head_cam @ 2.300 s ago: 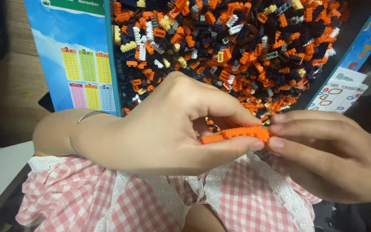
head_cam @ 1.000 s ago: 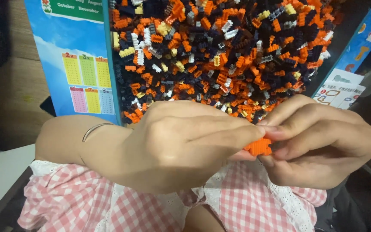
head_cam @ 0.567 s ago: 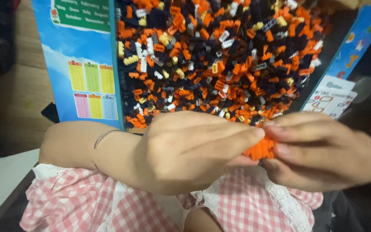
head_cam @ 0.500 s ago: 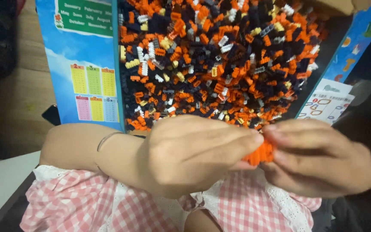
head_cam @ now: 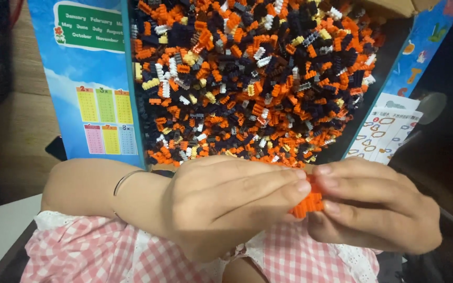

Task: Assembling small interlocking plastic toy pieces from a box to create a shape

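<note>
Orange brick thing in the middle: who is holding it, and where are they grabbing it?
Both hands hold the small orange brick assembly. The left hand pinches its left end with the fingertips, and the right hand grips its right end.

The long orange brick strip (head_cam: pixel 308 200), stretched between both hands two seconds ago, now shows only as a short stub, pinched between left hand (head_cam: pixel 226 204) and right hand (head_cam: pixel 376 209), fingertips drawn close together.

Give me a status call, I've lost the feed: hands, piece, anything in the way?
Left hand and right hand both pinch small orange brick piece. Held over pink checked lap. Loose brick pile behind, clear.
</note>
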